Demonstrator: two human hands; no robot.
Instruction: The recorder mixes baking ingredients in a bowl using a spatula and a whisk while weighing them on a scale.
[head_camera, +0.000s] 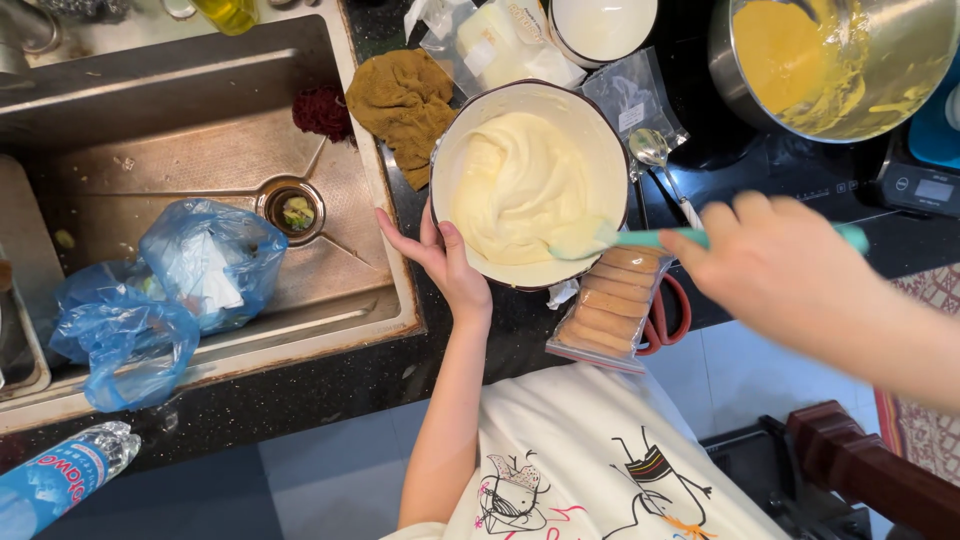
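The left hand (445, 262) reaches up from the near side with the forearm nearly straight, its palm pressed to the left wall of the bowl (452, 150), fingers apart and cupped against the rim; the right hand (775, 265) comes in from the right, blurred, wrist bent, fingers closed around the handle of a teal spatula (640, 238); the spatula's pale blade lies in the cream (520, 185) at the near right of the bowl; the bowl stands on the dark desk (400, 370), just right of the sink (210, 140).

A clear packet of long biscuits (610, 305) lies just near of the bowl, flat, its far end under the spatula handle; red-handled scissors (672, 315) show at its right edge; a small clear bag with a white label (630, 100) lies to the far right of the bowl, a metal spoon (655, 160) beside it; a crumpled clear wrapper (490, 40) with pale contents sits beyond the bowl; a brown cloth (400, 100) lies to the far left of it; a steel pot (840, 60) streaked with yellow batter stands at far right; blue plastic bags (170, 290) fill the near sink; a bottle with a blue label (60, 480) lies at near left.
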